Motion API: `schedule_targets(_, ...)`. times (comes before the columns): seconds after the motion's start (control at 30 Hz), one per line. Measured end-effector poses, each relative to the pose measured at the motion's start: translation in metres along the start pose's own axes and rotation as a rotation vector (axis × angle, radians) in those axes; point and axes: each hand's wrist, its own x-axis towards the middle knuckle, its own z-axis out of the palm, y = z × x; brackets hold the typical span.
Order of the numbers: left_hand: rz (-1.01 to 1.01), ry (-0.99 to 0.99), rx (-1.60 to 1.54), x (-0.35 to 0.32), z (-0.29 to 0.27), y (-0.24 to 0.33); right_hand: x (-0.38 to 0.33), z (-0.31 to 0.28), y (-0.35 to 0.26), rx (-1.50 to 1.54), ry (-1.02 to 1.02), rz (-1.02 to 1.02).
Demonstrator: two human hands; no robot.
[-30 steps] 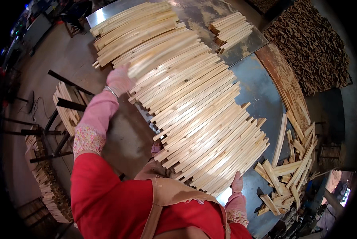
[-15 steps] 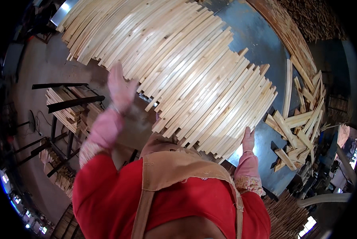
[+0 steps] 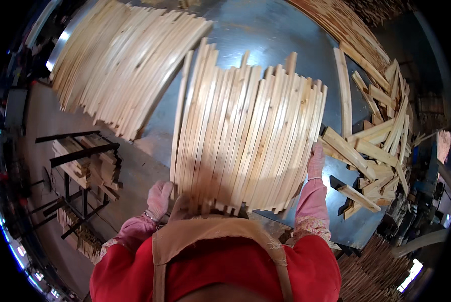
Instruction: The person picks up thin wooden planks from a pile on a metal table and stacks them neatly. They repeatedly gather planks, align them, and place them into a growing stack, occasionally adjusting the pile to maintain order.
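A row of pale wooden strips point(image 3: 245, 136) lies side by side on the metal table in front of me, its ends uneven. My left hand point(image 3: 159, 199), in a pink glove, has its fingers curled at the near end of the leftmost strip point(image 3: 181, 121), which stands slightly apart from the row at its far end. Along the row's right edge rests my right hand point(image 3: 316, 161), also gloved, its fingers fairly straight against the outer strip. A second group of strips point(image 3: 124, 65) lies to the far left, separated by a gap.
Loose offcuts point(image 3: 381, 146) are heaped on the right of the metal table point(image 3: 250, 30), beside a single long strip point(image 3: 343, 93). On the left, a black metal rack point(image 3: 84, 156) holds more wood below table height. Stacked wood point(image 3: 376, 272) stands at the lower right.
The single broad spread of strips is now split in two, with a gap between. My left hand has come down and nearer to the near row's left edge; my right hand stays along the right side.
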Motion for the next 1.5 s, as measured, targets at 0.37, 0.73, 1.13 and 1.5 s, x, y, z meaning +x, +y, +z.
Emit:
schedule_targets(0.37, 0.299, -0.224, -0.854, 0.166, 0.064, 0.171, 0.029, 0.038, -0.057, 0.563, -0.154, 0.222)
schedule_targets(0.73, 0.149, -0.523, -0.906, 0.144, 0.037, 0.188, 0.023, 0.011, -0.068, 0.731, -0.382, 0.252)
schedule_targets(1.13, 1.009, -0.242, -0.696, 0.137, -0.115, 0.386, 0.046, -0.006, -0.354, 0.539, -0.268, -0.680)
schedule_targets(1.5, 0.810, -0.337, -0.405, 0.186, -0.082, 0.297, 0.010, 0.031, -0.271, 0.743, -0.580, -0.291)
